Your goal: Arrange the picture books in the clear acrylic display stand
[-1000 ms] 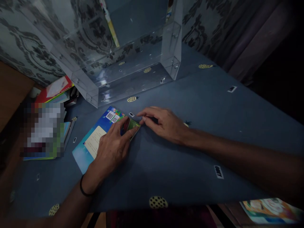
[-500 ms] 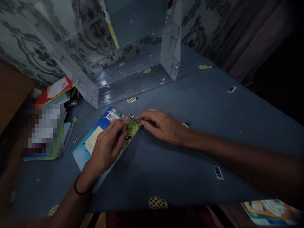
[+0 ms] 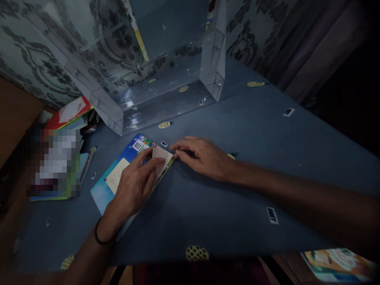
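A thin book [image 3: 115, 174] lies on the table with its blue cover, a barcode and a cream text panel facing up. My left hand [image 3: 132, 182], a black band at its wrist, rests over the book with bent fingers gripping it. Its thumb and forefinger touch a pale page [image 3: 162, 154] at the right end. At that end's corner, the fingertips of my right hand [image 3: 202, 156] pinch the edge of the book. Part of the book is hidden under my left hand.
A clear acrylic rack [image 3: 117, 120] stands behind the book, with a few upright books in its upper part. To the left are a blurred stack of books [image 3: 78, 170] and a red book [image 3: 69, 111]. The blue tablecloth [image 3: 237, 213] carries pineapple prints.
The green printed page under my left fingers has given way to a pale page. My left thumb and forefinger have shifted slightly right. My right hand has stayed at the corner.
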Demonstrator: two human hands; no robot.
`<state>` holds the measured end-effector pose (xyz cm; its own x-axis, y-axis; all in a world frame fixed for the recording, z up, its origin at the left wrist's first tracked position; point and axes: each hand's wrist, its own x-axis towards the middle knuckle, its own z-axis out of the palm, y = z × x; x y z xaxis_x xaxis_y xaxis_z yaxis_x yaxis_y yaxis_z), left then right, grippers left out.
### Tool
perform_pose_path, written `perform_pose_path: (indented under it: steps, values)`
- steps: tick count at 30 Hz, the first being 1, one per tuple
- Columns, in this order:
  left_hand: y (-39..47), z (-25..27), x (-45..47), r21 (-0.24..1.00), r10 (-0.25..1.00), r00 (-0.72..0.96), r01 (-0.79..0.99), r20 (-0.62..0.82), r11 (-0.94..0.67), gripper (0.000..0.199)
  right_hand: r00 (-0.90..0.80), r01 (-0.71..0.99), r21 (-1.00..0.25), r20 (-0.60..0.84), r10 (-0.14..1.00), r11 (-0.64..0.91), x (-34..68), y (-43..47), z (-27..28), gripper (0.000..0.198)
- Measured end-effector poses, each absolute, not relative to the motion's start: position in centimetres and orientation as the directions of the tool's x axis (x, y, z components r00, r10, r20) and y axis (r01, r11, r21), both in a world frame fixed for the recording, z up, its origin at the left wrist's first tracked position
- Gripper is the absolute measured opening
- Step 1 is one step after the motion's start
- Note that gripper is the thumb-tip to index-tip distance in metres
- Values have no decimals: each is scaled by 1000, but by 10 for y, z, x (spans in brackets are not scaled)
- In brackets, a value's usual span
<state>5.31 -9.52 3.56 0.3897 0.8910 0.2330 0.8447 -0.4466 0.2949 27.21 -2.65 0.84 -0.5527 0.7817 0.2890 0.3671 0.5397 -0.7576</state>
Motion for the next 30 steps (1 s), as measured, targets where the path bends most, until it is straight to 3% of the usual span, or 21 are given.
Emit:
perform_pose_path:
  steps: [4, 8, 18, 30]
  values:
    - [-96, 29, 56, 183, 862, 428, 857, 271, -482, 27, -546, 369, -766, 281, 789, 527, 272, -26, 9, 23]
    - [-96, 25, 57, 165, 886, 382, 887, 265, -432, 21, -545, 368, -765, 284, 789, 529, 272, -26, 8, 22]
    - [-95, 38, 59, 330, 909, 333, 854, 250, -403, 18, -544, 366, -762, 291, 787, 534, 272, -26, 7, 23]
    - [-95, 36, 59, 406, 938, 204, 860, 282, -309, 21, -560, 362, -761, 284, 778, 538, 273, -25, 8, 22]
